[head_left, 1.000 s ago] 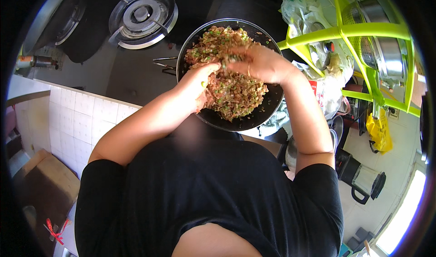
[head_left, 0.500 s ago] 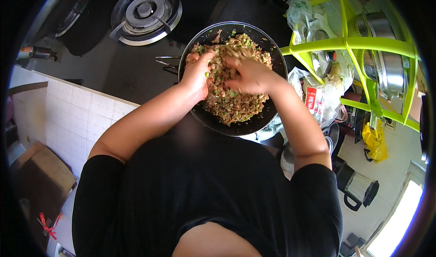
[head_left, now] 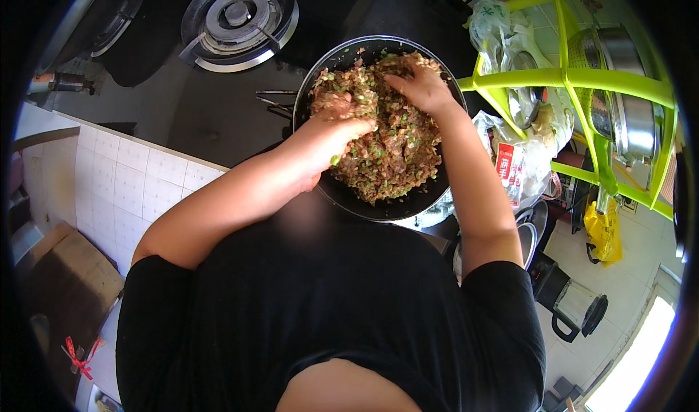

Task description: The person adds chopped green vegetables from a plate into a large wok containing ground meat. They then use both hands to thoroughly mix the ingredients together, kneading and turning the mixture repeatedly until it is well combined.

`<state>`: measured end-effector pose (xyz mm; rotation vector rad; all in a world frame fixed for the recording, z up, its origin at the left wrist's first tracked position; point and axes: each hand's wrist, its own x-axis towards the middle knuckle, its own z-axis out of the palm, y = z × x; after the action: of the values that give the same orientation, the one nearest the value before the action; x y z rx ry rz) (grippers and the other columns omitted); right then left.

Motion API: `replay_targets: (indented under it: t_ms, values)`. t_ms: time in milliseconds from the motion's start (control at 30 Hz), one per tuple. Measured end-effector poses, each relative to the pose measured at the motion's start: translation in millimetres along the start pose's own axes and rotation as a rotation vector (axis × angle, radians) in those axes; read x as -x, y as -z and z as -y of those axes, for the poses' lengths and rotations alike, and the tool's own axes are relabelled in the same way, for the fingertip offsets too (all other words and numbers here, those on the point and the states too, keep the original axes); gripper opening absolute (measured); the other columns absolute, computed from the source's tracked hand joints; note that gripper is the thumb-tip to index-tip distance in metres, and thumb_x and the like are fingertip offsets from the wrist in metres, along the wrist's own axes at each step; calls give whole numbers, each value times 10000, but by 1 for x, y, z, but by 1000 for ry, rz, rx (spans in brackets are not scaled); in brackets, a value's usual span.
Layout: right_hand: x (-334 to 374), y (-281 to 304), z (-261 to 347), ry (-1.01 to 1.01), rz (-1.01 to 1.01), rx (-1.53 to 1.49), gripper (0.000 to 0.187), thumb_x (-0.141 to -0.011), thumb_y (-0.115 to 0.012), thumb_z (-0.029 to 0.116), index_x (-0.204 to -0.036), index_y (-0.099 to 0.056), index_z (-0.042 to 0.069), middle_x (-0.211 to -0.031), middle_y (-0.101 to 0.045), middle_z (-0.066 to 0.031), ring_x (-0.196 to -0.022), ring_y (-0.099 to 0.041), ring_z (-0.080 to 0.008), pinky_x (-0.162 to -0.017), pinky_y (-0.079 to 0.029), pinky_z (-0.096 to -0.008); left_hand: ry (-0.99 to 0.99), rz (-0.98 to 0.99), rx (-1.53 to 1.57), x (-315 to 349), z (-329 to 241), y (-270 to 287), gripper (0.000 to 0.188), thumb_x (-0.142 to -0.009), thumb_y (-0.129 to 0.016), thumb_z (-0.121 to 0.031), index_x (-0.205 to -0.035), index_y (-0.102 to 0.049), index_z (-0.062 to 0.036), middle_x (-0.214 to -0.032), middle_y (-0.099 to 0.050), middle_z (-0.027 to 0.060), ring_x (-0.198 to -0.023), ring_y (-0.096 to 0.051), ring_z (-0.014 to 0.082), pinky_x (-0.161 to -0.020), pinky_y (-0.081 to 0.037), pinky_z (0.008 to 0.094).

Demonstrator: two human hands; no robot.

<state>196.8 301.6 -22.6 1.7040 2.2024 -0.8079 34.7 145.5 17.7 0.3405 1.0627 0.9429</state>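
Observation:
A dark round pan (head_left: 331, 197) is heaped with a minced meat mixture (head_left: 393, 150), brown-pink with chopped green bits. On the pan's left side my left hand (head_left: 338, 128) is turned partly upward, with a clump of the mixture in its curled fingers and more covering them. My right hand (head_left: 424, 90) is at the upper right of the heap. Its fingers are bent and sunk into the mixture, so the tips are hidden. Between the two hands the heap looks furrowed.
A gas burner (head_left: 237, 20) is set in the black stovetop (head_left: 211, 110) at the upper left. Right of the pan stands a bright green rack (head_left: 619, 80) with metal pots, and plastic bags (head_left: 535, 150) lie beside it. A blender jug (head_left: 579, 303) is farther right, near a yellow bag (head_left: 603, 230).
My right hand has moved up and right, its fingers now in the mixture. My left hand has turned more upward and shifted right, and mixture now covers its fingers.

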Motion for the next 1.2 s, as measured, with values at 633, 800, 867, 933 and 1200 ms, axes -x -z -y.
replay_targets:
  t_ms: [633,800,867,933,1200]
  values:
    - [113,-37,-56,127,31,-783,798,-757,-660,119,-1318,-122,-64,-1265,-396,-131,-1132,-392,-156,-962,-301,-264,28,148,80,-60,12,4,463,-798,-580,-225,-1195,-400,-66,-1100,-519,118,-984,-542,206,-792,-485,350]
    - [88,-55,-60,11,195,-1371,942,-647,-726,71,-1314,-73,-57,-1141,-523,-154,-1037,-508,-207,-950,-362,-318,247,168,108,-104,41,3,491,-718,-687,-228,-1122,-487,-32,-1052,-558,131,-956,-556,216,-776,-492,383]
    - [76,-53,-53,80,149,-1424,699,-628,-729,50,-1216,-363,-49,-1031,-593,-113,-947,-558,-204,-908,-398,-326,374,233,105,-99,31,-13,485,-714,-690,-218,-1115,-494,-28,-1017,-577,130,-937,-564,216,-773,-491,380]
    - [73,-55,-49,148,106,-1523,534,-612,-731,50,-1091,-509,-28,-1032,-590,-119,-957,-552,-203,-881,-412,-320,317,159,-34,-97,31,-19,344,-743,-635,-125,-1046,-538,5,-974,-600,125,-858,-598,212,-755,-500,343]
    - [91,-27,-50,182,-44,-1132,488,-711,-691,111,-1142,-490,2,-1043,-587,-81,-960,-533,-156,-867,-409,-294,-103,192,-232,-72,22,-28,302,-722,-644,-24,-1015,-578,2,-967,-614,93,-882,-579,147,-792,-450,259]
